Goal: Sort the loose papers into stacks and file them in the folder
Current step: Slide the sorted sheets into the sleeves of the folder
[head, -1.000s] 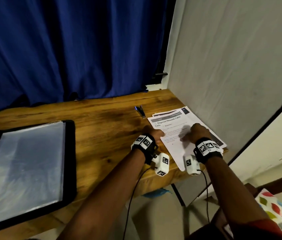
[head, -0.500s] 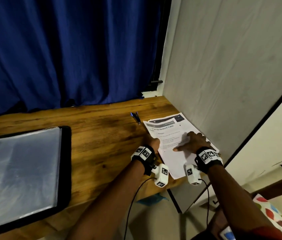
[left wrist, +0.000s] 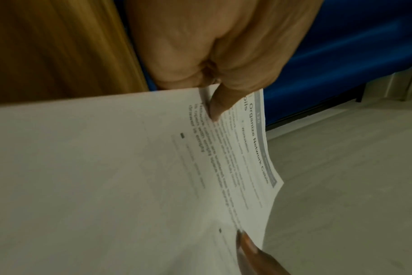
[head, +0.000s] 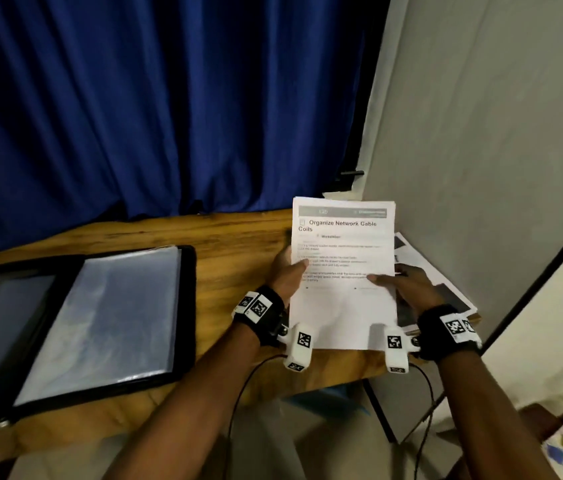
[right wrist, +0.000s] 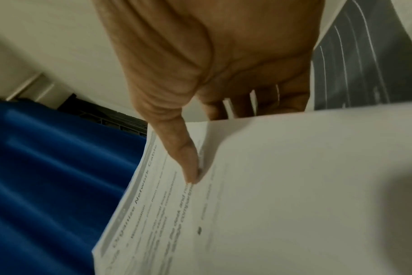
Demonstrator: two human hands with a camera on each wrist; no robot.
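The sheet [head: 344, 271] is white with black print and a grey band across its top; the papers [head: 446, 299] at the right edge of the warm brown, wood-grained table [head: 238, 237] show dark grey and white. The folder [head: 188, 306] is black with pale, glossy clear sleeves. The curtain [head: 169, 98] is deep blue, the wall [head: 481, 133] grey-white, and both wrist bands [head: 268, 308] are black with black-and-white square markers.

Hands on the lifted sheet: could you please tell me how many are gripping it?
2. The left hand pinches the sheet's left edge, thumb on the print; the right hand pinches its right edge. Fingers behind the sheet are hidden.
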